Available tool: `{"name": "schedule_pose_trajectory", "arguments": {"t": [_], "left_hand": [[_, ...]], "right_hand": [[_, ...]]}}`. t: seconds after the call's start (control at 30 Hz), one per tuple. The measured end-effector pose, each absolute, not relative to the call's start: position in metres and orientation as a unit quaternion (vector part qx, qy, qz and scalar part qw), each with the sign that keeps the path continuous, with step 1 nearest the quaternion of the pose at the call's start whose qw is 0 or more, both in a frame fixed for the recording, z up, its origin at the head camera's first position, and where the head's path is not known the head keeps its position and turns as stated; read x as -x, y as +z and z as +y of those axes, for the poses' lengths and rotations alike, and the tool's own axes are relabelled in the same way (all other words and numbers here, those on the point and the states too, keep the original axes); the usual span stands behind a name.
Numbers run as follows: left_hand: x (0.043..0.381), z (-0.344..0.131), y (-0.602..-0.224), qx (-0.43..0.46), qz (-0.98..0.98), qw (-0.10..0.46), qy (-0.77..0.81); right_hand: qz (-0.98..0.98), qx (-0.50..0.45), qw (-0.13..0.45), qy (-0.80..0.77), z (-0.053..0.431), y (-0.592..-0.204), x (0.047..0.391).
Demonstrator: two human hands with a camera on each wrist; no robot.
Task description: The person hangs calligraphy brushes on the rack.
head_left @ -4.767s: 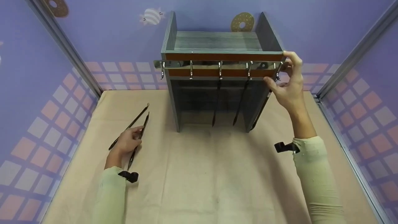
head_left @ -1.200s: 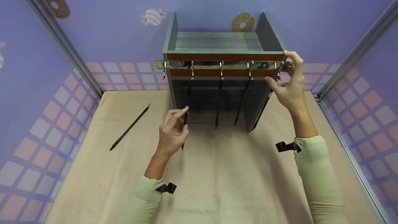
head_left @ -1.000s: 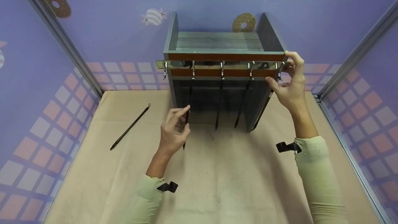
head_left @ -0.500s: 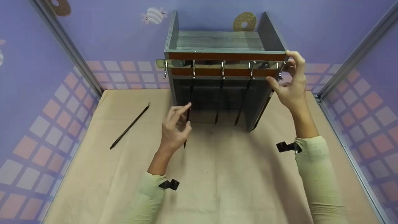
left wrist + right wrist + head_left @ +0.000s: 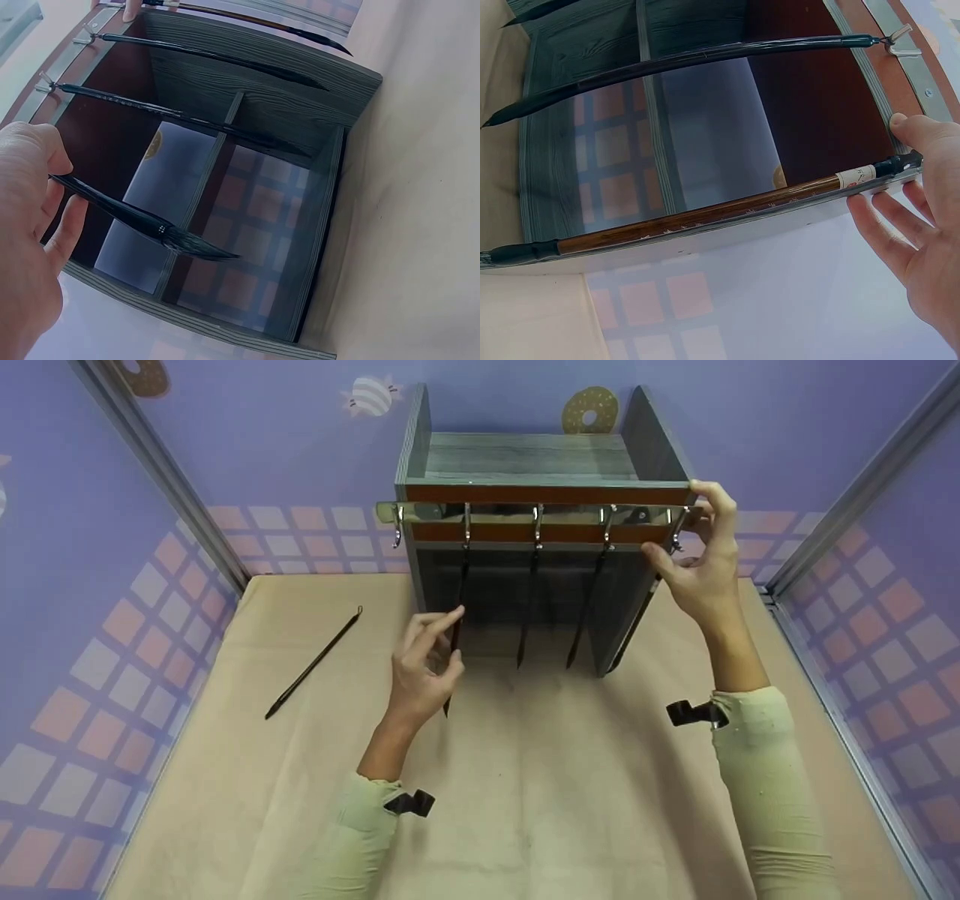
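My left hand (image 5: 424, 667) pinches a dark calligraphy brush (image 5: 150, 221) between thumb and fingers, bristles down. In the head view this brush's upper end reaches the second hook (image 5: 468, 521) from the left. My right hand (image 5: 705, 562) grips the right end of the grey wooden shelf's (image 5: 525, 484) front, thumb on the front edge, fingers round the side. Two dark calligraphy brushes (image 5: 529, 607) hang from the middle hooks. A brown-handled calligraphy brush (image 5: 705, 217) hangs at the right end, beside my right fingers. One more brush (image 5: 311, 664) lies on the cloth at left.
A metal strip with several hooks (image 5: 538, 521) runs along the reddish-brown front of the shelf; the leftmost hook (image 5: 397, 529) bears no brush. The shelf stands on a beige cloth (image 5: 487, 795) against the back wall, with patterned side walls left and right.
My left hand has lifted one of two brushes off the cloth at left and carried it right to the second hook, then inched slightly upward. The right hand has kept its grip.
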State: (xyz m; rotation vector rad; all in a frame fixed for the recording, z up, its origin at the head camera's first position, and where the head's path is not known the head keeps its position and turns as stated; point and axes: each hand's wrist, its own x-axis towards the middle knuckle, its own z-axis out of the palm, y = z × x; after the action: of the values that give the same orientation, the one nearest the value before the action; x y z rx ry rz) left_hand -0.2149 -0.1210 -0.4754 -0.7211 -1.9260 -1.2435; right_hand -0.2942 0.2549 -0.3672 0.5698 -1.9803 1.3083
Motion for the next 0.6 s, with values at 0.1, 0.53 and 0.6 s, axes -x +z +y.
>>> {"name": "schedule_pose_trajectory", "arguments": {"t": [0.1, 0.53, 0.6], "left_hand": [[0.2148, -0.1209, -0.4747, 0.279, -0.748, 0.359, -0.483], [0.2166, -0.1205, -0.4718, 0.274, -0.753, 0.342, -0.490], [0.2171, -0.1208, -0.4718, 0.273, -0.755, 0.342, -0.488]], "right_hand": [[-0.761, -0.222, 0.348, 0.500, 0.2547, -0.3675, 0.2951], [-0.760, -0.214, 0.335, 0.514, 0.2542, -0.3678, 0.2935], [-0.759, -0.215, 0.336, 0.515, 0.2540, -0.3681, 0.2938]]}}
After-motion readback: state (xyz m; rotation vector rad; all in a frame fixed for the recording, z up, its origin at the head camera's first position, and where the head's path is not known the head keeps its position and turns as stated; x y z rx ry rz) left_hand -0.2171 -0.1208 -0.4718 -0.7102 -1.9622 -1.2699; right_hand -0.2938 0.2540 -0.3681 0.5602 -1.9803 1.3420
